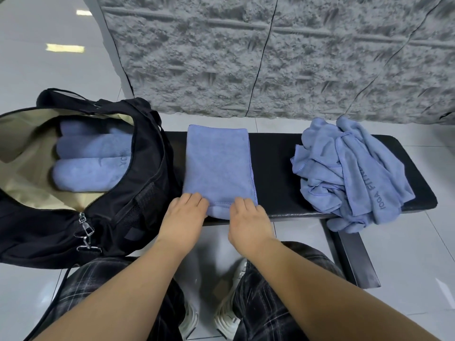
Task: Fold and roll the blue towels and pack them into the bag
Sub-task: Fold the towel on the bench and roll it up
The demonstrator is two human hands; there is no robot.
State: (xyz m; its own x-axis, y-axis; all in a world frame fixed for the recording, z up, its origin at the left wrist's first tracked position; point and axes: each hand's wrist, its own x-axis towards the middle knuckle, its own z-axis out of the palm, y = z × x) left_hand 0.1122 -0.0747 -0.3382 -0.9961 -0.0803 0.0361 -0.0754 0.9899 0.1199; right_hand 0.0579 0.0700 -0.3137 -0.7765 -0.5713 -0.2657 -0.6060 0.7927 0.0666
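Folded towel (pixel 218 166): flat on the black tabletop (pixel 275 168), frame centre.
Left hand (pixel 183 217): fingers curled over the towel's near-left edge, gripping it.
Right hand (pixel 248 221): fingers curled over the near-right edge, gripping it.
Bag (pixel 138 193): open at left, rolled towels (pixel 91 156) inside.
Loose towels (pixel 352 173): heaped at right.
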